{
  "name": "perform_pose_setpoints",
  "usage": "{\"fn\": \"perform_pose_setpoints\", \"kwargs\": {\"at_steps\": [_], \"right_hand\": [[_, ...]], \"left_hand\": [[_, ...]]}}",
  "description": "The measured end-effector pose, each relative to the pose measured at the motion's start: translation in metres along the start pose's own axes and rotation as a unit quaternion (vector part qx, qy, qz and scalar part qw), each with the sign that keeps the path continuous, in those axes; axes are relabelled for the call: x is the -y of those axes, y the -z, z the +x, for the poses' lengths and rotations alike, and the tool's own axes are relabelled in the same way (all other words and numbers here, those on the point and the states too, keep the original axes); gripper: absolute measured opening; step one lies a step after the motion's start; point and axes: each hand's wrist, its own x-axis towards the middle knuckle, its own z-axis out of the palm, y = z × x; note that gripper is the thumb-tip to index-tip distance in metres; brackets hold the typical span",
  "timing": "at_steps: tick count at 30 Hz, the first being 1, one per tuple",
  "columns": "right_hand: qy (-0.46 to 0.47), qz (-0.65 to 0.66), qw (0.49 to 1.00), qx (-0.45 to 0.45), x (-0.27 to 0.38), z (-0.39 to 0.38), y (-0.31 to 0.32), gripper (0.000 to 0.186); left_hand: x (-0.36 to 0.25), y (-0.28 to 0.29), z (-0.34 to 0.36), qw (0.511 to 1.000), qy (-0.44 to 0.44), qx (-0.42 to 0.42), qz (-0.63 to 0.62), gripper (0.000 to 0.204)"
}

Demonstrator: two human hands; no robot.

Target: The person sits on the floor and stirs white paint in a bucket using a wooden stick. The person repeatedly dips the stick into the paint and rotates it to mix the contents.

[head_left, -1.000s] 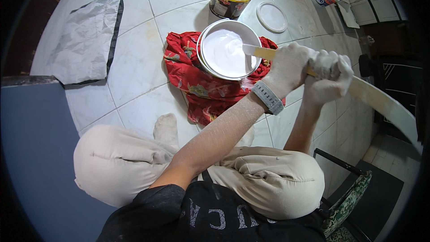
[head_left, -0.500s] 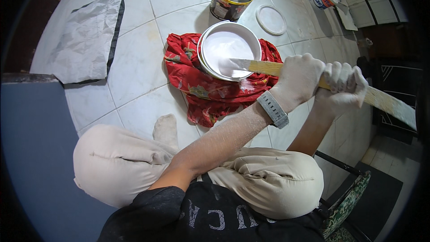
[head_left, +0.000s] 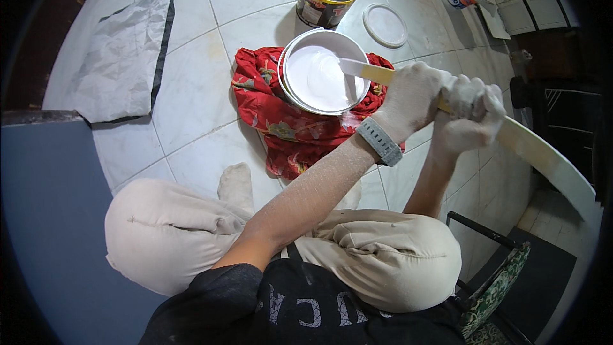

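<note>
1 long, white-smeared yellowish stick slants into white liquid inside 1 white bucket.

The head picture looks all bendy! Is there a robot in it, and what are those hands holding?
No robot here, just a person with two bare hands. The camera sits on the person's head and looks down, so you see what they see. Its very wide lens makes straight edges curve.

The left hand, with a grey watch on its wrist, and the right hand both grip one long flat stick. The stick's front end reaches into a white bucket with white stuff inside.

A red flowery cloth is bunched around the bucket. On the tiled floor you can also see an open tin with a yellow rim, a round white lid and, over to the left, a crinkly white sheet.
</note>
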Motion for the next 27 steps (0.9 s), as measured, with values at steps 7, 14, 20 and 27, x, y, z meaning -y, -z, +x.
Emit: {"fn": "perform_pose_setpoints", "kwargs": {"at_steps": [7,14,20,27], "right_hand": [[-0.105,0.019,0.994,-0.015,-0.012,0.002,-0.007,0.031],[-0.135,0.071,0.988,-0.034,0.004,0.007,0.000,0.036],[-0.050,0.101,0.993,0.019,0.041,0.008,-0.001,0.033],[0.020,0.082,0.995,0.047,0.050,0.003,-0.007,0.029]], "left_hand": [[0.016,-0.001,-0.005,0.998,0.060,0.020,0.016,0.009],[-0.004,0.002,-0.008,0.992,0.092,0.059,0.063,0.007],[-0.037,0.009,-0.005,0.999,0.016,0.020,0.046,0.004],[-0.041,0.015,0.003,0.997,-0.068,-0.043,-0.007,0.002]]}}
